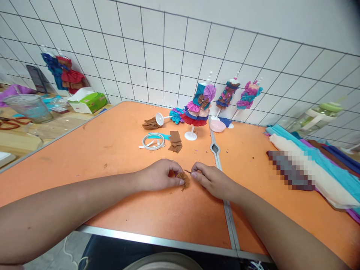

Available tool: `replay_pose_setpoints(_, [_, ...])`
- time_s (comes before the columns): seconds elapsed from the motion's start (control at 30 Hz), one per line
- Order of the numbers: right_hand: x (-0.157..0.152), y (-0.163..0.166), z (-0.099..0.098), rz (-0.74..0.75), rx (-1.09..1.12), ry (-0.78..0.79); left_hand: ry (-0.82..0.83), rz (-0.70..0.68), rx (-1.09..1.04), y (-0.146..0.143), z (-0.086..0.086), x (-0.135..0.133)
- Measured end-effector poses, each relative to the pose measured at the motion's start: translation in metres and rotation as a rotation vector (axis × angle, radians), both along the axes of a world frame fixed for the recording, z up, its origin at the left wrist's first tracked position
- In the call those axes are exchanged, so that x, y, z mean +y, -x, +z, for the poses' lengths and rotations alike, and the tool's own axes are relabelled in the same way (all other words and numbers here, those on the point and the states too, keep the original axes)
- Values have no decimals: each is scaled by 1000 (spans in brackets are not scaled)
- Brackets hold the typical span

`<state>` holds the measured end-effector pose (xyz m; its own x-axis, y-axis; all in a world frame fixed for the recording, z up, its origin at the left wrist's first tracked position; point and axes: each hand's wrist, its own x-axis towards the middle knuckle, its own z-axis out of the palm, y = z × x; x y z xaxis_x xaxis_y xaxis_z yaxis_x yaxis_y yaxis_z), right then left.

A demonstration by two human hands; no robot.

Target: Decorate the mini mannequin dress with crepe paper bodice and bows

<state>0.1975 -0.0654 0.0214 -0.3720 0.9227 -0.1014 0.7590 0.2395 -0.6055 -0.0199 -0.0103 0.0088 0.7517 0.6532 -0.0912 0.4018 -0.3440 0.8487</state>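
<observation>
Head view: left hand [160, 174] pinching a small brown pleated fabric fan [184, 179], fingers closed on it, low over the orange table [112, 150]. Right hand [209, 179] touching its other edge, fingertips curled together. Brown fabric pieces [175, 141] lying well beyond, beside a white hoop [153, 141].

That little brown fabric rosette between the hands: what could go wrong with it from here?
1. The brown rosette is pinched only by the left hand fingertips; its gathered folds might spring apart.
2. The right hand seems to hold something thin, too small to identify; it might slip.
3. It might get confused with the brown scraps behind.
</observation>
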Motion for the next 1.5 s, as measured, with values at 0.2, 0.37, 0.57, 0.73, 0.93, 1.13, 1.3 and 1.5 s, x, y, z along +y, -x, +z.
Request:
replay_pose_setpoints(0.2, [19, -19, -7, -243, -349, -117, 268, 166, -218, -5, -9, 14])
replay_pose_setpoints(0.37, [26, -24, -14, -197, -323, -399, 229, 339, -383, -12, -14, 17])
replay_pose_setpoints(0.57, [22, 10, -22, -247, 375, -264, 180, 340, -427, -12, -17, 16])
replay_pose_setpoints(0.73, [24, 28, -24, -316, 621, -142, 100, 306, -357, -11, -18, 15])
replay_pose_setpoints(0.93, [30, 27, -30, -373, 699, -87, 58, 275, -306, -8, -18, 14])
replay_pose_setpoints(1.13, [35, 28, -40, -413, 767, -22, 15, 325, -247, -11, -21, 15])
replay_pose_setpoints(1.3, [34, 31, -39, -377, 789, -14, 6, 334, -232, -13, -24, 17])
replay_pose_setpoints(1.5, [26, 37, -37, -379, 807, -24, 73, 334, -200, -14, -20, 15])
